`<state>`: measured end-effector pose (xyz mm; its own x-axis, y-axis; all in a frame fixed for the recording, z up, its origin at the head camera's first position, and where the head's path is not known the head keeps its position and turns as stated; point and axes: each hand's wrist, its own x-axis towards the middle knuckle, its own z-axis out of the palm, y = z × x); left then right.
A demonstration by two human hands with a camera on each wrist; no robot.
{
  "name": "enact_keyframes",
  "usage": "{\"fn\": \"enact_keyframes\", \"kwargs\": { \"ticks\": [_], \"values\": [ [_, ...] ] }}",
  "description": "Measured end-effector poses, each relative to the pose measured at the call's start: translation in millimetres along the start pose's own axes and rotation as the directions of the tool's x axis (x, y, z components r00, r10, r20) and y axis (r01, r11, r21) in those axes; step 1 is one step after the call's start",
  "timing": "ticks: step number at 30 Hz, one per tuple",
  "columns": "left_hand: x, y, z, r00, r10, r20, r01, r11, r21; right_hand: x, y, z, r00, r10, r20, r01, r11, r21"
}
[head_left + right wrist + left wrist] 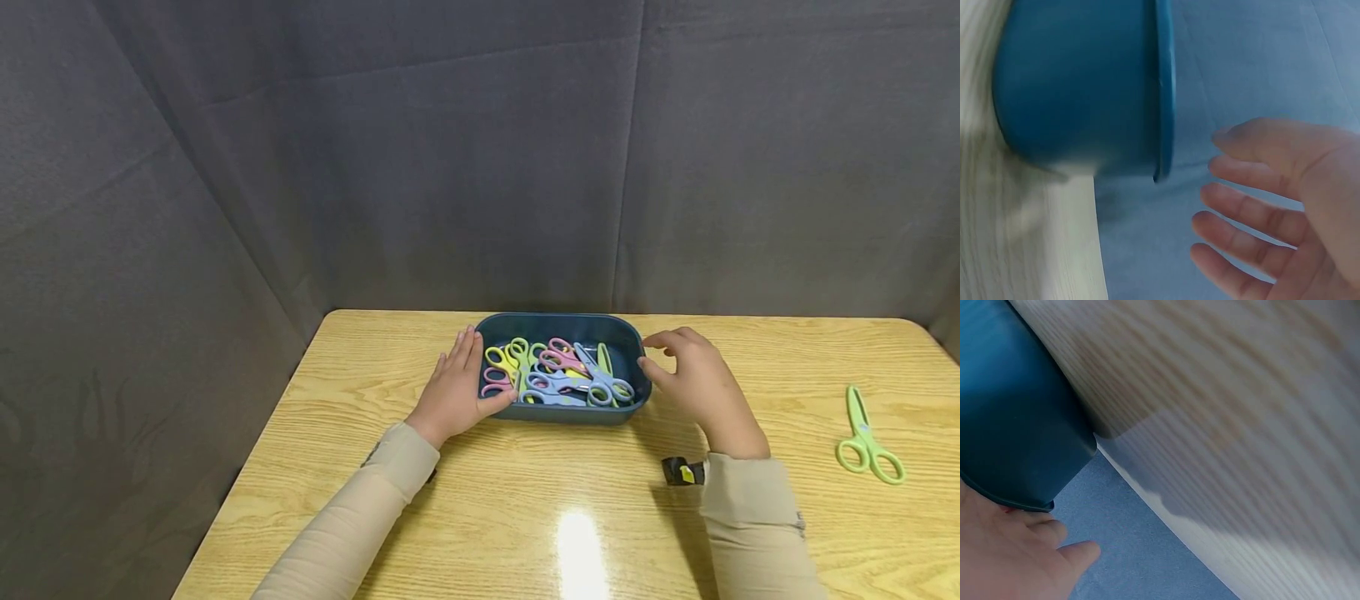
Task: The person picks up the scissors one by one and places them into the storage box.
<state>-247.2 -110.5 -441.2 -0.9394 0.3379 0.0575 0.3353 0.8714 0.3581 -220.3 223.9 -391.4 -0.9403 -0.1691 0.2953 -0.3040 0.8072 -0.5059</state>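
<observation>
A dark blue bin (562,414) stands near the table's back edge, holding several toy-like plastic scissors in blue, pink, yellow and green. My left hand (452,390) lies along its left end, fingers extended at the rim and thumb over the front rim. From the left wrist view, the left hand (1010,550) shows beside the bin's wall (1022,419). At the other end my right hand (697,379) has its fingers spread and loosely bent, thumb and index finger near the rim. In the right wrist view a gap separates the right hand (1260,206) from the bin's rim (1165,94).
Green scissors (862,437) lie alone on the wooden table (510,500) toward the right. Dark grey cloth (465,183) hangs behind the table and along its left side. A black wrist strap (682,472) shows by the right sleeve.
</observation>
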Motion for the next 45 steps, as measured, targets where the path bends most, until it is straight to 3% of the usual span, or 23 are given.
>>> {"fn": "enact_keyframes", "kwargs": {
  "ticks": [10, 14, 19, 28, 37, 40, 45],
  "values": [
    [-0.8, -0.2, -0.6, 1.0, -0.002, -0.004, 0.002, 1.0, -0.003, -6.9, 23.4, -17.0, 0.992, 0.027, -0.127, -0.028, 1.0, -0.01],
    [-0.1, -0.5, 0.0, 1.0, 0.003, 0.003, -0.003, 1.0, 0.0, -12.7, 34.5, -24.9, 0.983, 0.094, -0.156, -0.096, 0.995, 0.0],
    [1.0, 0.3, 0.2, 1.0, -0.002, 0.017, 0.002, 1.0, 0.005, -22.1, 49.3, -37.4, 0.96, 0.202, -0.194, -0.203, 0.979, 0.013],
    [1.0, 0.0, 1.0, 1.0, -0.003, 0.007, 0.003, 1.0, -0.003, -36.5, 73.0, -53.3, 0.911, 0.3, -0.283, -0.298, 0.953, 0.052],
    [2.4, -2.6, 2.6, 1.0, -0.009, 0.016, 0.008, 1.0, 0.012, -49.6, 91.2, -62.6, 0.88, 0.402, -0.252, -0.399, 0.915, 0.066],
    [1.5, -2.1, 2.1, 1.0, -0.007, 0.013, 0.006, 1.0, 0.004, -53.4, 96.6, -64.8, 0.855, 0.465, -0.23, -0.465, 0.883, 0.059],
    [0.9, -1.2, 1.1, 1.0, -0.004, 0.012, 0.004, 1.0, 0.003, -58.6, 104.8, -66.9, 0.792, 0.578, -0.199, -0.575, 0.814, 0.076]
  ]
}}
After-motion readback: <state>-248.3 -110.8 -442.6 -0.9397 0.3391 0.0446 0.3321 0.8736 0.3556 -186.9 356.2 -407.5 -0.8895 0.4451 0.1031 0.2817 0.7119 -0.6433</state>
